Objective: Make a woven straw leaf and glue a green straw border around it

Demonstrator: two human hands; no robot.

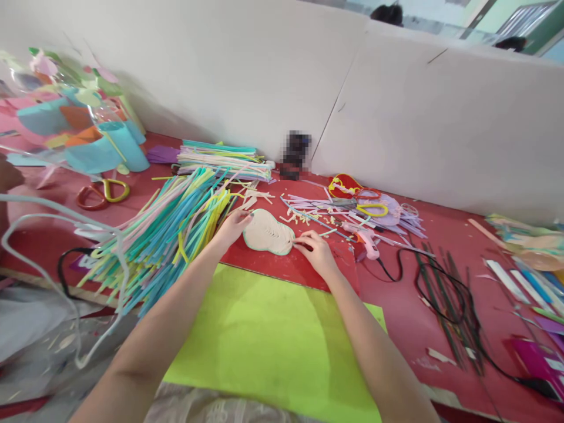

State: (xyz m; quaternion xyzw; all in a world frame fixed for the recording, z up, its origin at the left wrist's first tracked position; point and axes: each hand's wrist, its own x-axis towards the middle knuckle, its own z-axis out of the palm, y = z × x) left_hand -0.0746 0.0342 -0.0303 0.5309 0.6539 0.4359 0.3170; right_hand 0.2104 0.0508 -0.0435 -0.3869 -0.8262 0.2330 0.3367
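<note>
A flat cream piece (pixel 267 232) with a rounded, cloud-like outline and a thin green edge lies on the red board (pixel 259 265). Curved ridges run across its middle and right part. My left hand (pixel 235 228) grips its upper left edge, thumb and fingers together. At the right edge, my right hand (pixel 316 251) pinches with thumb and forefinger; any small strip between those fingertips is too small to make out. A large bundle of pastel pipe cleaners (pixel 176 226) lies just left of my left hand. Cream offcuts (pixel 304 217) are scattered behind the piece.
Lime-green paper (pixel 268 335) covers the table's front. A pink glue gun (pixel 368 242) with a black cord and yellow-handled scissors (pixel 370 208) lie at right. Other scissors (pixel 103 192) lie at left near a looped white cable (pixel 66 294). Dark green stems (pixel 449 305) lie far right.
</note>
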